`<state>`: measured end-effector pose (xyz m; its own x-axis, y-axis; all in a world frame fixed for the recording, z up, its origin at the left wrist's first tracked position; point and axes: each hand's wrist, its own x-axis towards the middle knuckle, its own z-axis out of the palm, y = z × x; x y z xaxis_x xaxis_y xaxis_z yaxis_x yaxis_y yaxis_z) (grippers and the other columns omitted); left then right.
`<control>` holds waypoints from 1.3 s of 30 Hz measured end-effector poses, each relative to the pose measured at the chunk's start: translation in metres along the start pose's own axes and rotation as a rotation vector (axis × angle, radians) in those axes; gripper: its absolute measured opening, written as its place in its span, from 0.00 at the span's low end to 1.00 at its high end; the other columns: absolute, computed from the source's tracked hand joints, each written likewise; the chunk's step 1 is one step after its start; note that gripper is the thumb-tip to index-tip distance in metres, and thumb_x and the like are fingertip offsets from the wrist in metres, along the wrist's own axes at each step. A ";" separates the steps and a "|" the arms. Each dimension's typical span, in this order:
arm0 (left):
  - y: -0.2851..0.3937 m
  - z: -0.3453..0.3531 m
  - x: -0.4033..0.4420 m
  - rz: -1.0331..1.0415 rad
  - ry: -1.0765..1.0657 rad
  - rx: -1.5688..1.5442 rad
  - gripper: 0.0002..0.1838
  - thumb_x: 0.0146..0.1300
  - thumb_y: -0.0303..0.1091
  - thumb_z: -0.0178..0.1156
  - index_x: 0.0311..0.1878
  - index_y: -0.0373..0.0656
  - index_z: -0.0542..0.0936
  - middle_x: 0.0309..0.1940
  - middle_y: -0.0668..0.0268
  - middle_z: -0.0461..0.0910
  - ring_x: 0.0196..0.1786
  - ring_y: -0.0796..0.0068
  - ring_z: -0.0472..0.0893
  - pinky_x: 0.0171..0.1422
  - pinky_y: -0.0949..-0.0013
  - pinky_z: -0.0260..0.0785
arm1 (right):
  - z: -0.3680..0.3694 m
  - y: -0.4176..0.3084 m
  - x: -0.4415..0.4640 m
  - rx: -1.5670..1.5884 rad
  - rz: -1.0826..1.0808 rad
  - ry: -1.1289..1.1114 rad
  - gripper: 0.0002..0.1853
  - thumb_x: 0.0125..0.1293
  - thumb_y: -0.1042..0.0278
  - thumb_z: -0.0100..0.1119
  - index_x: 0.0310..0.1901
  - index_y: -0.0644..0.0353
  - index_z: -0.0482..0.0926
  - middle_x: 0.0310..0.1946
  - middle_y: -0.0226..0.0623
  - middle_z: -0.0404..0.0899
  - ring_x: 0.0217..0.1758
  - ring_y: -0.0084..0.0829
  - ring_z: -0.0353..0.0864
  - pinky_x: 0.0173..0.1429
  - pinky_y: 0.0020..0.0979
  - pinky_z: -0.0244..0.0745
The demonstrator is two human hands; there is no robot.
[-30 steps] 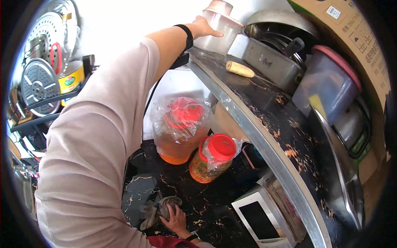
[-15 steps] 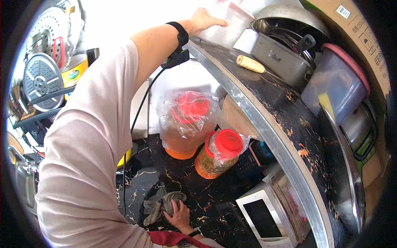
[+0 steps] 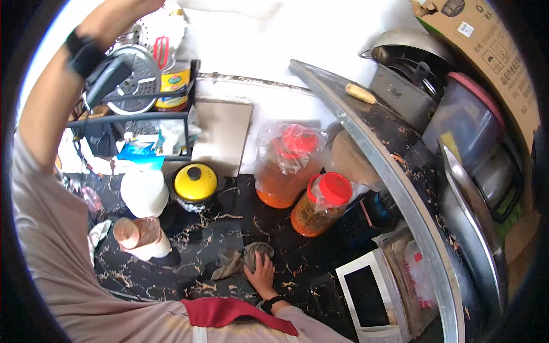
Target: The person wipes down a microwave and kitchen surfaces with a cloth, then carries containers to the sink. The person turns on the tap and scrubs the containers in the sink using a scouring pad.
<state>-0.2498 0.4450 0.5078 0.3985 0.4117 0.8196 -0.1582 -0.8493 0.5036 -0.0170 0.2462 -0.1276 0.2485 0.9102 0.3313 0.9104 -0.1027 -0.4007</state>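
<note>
My right hand presses down on a crumpled grey-brown rag on the black marbled counter, fingers curled over it. At the top left my left arm is raised, with a black band and device at the wrist. Only part of my left hand shows at the frame's upper edge; its fingers are cut off, so what it holds is hidden. Beyond the rag stand a red-lidded jar and a larger bagged jar with orange contents.
On the left are a yellow-lidded pot, a white jug, a pinkish-topped container and a black rack. A raised shelf edge curves along the right, bearing pans and a plastic bin. A white-framed box stands below.
My left hand has swung from the shelf to the upper left. The pale plastic container it touched is gone from the shelf. My right hand stays on the rag; the view has turned left.
</note>
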 end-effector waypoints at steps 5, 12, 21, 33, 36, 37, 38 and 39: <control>0.072 -0.028 -0.152 -0.179 0.412 0.355 0.29 0.50 0.34 0.66 0.55 0.35 0.70 0.47 0.59 0.76 0.53 0.69 0.74 0.59 0.65 0.67 | -0.004 0.012 0.024 0.336 0.001 -0.004 0.32 0.53 0.68 0.60 0.62 0.61 0.64 0.54 0.56 0.67 0.57 0.55 0.67 0.60 0.45 0.64; 0.079 -0.155 -0.406 -0.527 0.689 0.743 0.40 0.42 0.40 0.76 0.56 0.29 0.69 0.48 0.54 0.78 0.49 0.66 0.78 0.57 0.64 0.70 | -0.047 -0.010 0.068 0.611 -0.020 -0.060 0.27 0.54 0.75 0.55 0.59 0.64 0.67 0.55 0.46 0.72 0.59 0.41 0.71 0.64 0.36 0.62; 0.009 -0.138 -0.591 -0.713 0.940 0.608 0.39 0.45 0.36 0.74 0.59 0.36 0.65 0.52 0.60 0.71 0.55 0.69 0.71 0.62 0.66 0.61 | -0.101 -0.112 0.145 0.559 -0.338 -0.314 0.29 0.55 0.70 0.63 0.59 0.66 0.67 0.53 0.45 0.74 0.56 0.37 0.73 0.61 0.34 0.67; -0.170 -0.160 -0.788 -0.939 0.798 0.974 0.54 0.42 0.39 0.77 0.68 0.32 0.55 0.61 0.49 0.64 0.61 0.58 0.67 0.65 0.59 0.60 | -0.247 -0.235 0.277 -0.060 -0.561 -0.065 0.17 0.59 0.59 0.59 0.47 0.60 0.77 0.36 0.49 0.77 0.41 0.44 0.80 0.48 0.41 0.75; -0.161 -0.146 -0.762 -1.026 0.802 0.825 0.56 0.42 0.44 0.76 0.68 0.29 0.54 0.59 0.49 0.66 0.60 0.59 0.69 0.66 0.60 0.60 | -0.300 -0.259 0.317 -0.423 -0.578 0.184 0.17 0.61 0.59 0.57 0.50 0.55 0.78 0.42 0.46 0.79 0.46 0.41 0.81 0.51 0.39 0.75; -0.162 -0.143 -0.756 -0.994 0.824 0.779 0.54 0.43 0.43 0.76 0.68 0.30 0.55 0.59 0.50 0.67 0.59 0.59 0.69 0.65 0.60 0.60 | -0.322 -0.265 0.334 -0.529 -0.548 0.204 0.17 0.61 0.58 0.56 0.50 0.55 0.78 0.43 0.46 0.79 0.46 0.41 0.80 0.51 0.40 0.75; -0.165 -0.143 -0.756 -0.964 0.842 0.734 0.52 0.44 0.41 0.76 0.68 0.31 0.55 0.58 0.51 0.67 0.59 0.60 0.70 0.64 0.60 0.61 | -0.345 -0.266 0.353 -0.632 -0.513 0.219 0.17 0.62 0.58 0.55 0.51 0.54 0.77 0.43 0.46 0.78 0.47 0.42 0.80 0.52 0.41 0.75; -0.177 -0.142 -0.770 -0.965 0.864 0.793 0.48 0.47 0.35 0.74 0.67 0.33 0.57 0.57 0.53 0.69 0.57 0.61 0.71 0.63 0.60 0.63 | -0.368 -0.257 0.374 -0.716 -0.488 0.261 0.18 0.62 0.58 0.54 0.51 0.55 0.77 0.45 0.47 0.78 0.48 0.44 0.79 0.52 0.41 0.74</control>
<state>-0.6568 0.3255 -0.1734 -0.6180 0.7192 0.3176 0.4694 0.0135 0.8829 -0.0361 0.4656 0.4131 -0.2317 0.8069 0.5433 0.9005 -0.0334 0.4336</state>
